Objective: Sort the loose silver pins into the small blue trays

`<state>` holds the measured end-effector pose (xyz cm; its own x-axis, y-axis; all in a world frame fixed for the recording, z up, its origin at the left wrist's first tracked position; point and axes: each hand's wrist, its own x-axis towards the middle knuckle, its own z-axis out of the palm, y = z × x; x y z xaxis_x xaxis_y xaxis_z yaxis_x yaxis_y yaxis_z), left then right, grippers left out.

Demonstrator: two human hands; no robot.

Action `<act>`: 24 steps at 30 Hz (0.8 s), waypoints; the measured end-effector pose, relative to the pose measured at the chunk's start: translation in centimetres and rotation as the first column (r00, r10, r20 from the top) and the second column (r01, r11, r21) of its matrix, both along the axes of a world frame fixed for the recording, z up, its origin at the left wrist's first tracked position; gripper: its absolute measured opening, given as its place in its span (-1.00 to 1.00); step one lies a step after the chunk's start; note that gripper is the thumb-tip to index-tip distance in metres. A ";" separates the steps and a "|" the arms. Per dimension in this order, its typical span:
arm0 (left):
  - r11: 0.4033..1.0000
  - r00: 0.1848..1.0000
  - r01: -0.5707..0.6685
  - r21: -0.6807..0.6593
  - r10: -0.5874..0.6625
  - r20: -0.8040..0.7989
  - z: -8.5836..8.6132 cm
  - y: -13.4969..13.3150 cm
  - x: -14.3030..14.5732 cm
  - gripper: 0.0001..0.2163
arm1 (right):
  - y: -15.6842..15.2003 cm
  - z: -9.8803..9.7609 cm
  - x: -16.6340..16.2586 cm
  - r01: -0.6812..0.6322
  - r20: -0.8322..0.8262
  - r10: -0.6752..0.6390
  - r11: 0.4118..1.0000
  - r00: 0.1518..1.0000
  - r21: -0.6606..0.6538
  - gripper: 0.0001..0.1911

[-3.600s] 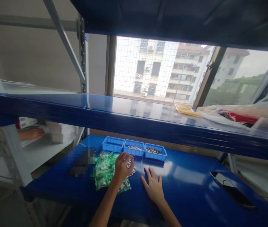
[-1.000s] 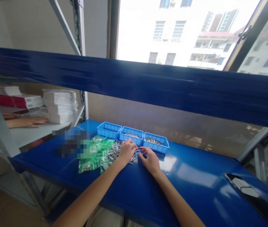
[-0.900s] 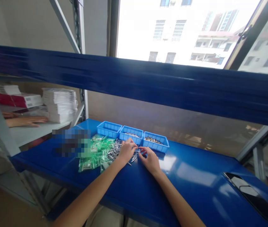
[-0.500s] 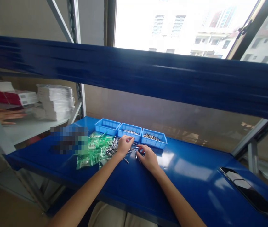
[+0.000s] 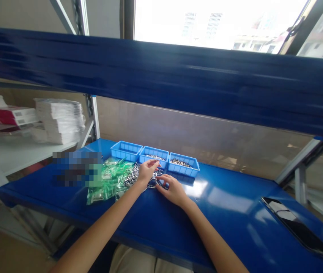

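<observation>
Left grip [image 5: 146, 173] was pinched beside the loose metal pins [image 5: 133, 176]; whether it, or the right grip [image 5: 175, 192] with its curled fingers, grasped one could not be told. Work seemed partway: pins lay in the middle bin [image 5: 164, 163] and right bin [image 5: 182, 170], the rest heaped on the tabletop [image 5: 150, 222].

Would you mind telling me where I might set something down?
The widest bare patch of the blue table lies between the right hand and the phone, reaching back beside the rightmost tray. Another opens between the forearms, toward the front. It is crowded around the left hand, where green bags and loose metal pins lie in front of the trays.
</observation>
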<state>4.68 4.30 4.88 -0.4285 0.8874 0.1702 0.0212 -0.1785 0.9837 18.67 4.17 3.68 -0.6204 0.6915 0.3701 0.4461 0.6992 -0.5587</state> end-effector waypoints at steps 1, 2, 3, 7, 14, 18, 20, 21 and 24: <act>1.000 1.000 0.007 0.001 -0.007 0.006 0.1 -0.1 0.0 -0.71 | 0.1 0.0 0.0 0.021 -0.022 -0.021 1.000 1.000 -0.018 -0.69; 1.000 1.000 0.015 0.001 -0.015 0.007 0.2 -0.2 0.1 -0.70 | 0.1 0.0 -0.1 0.051 -0.047 -0.053 0.998 0.997 -0.041 -0.68; 1.000 1.000 0.026 -0.001 -0.026 0.005 0.2 -0.3 0.2 -0.69 | 0.2 0.0 -0.1 0.087 -0.076 -0.091 0.994 0.993 -0.065 -0.66; 0.995 0.994 0.104 -0.008 -0.104 -0.014 0.3 -0.5 0.6 -0.66 | 0.7 -0.1 -0.2 0.197 -0.208 -0.223 0.971 0.952 -0.138 -0.59; 0.981 0.974 0.194 -0.026 -0.196 -0.112 0.0 -0.6 1.0 -0.64 | 0.8 0.3 0.2 0.241 -0.426 -0.321 0.942 0.846 -0.231 -0.62; 0.979 0.947 0.203 -0.034 -0.205 -0.245 0.1 -0.8 1.0 -0.63 | 0.8 0.8 0.5 0.202 -0.509 -0.329 0.936 0.796 -0.289 -0.60; 0.975 0.911 0.220 -0.035 -0.218 -0.350 0.0 -0.9 1.2 -0.65 | 1.1 0.9 0.6 0.182 -0.535 -0.346 0.924 0.771 -0.336 -0.58; 0.971 0.881 0.237 -0.027 -0.227 -0.414 0.0 -1.0 1.3 -0.67 | 1.3 0.9 0.6 0.178 -0.544 -0.357 0.918 0.759 -0.354 -0.57; 0.955 0.738 0.295 0.005 -0.225 -0.636 -0.6 -1.2 1.6 -0.77 | 1.7 0.8 0.8 0.201 -0.560 -0.386 0.910 0.733 -0.363 -0.58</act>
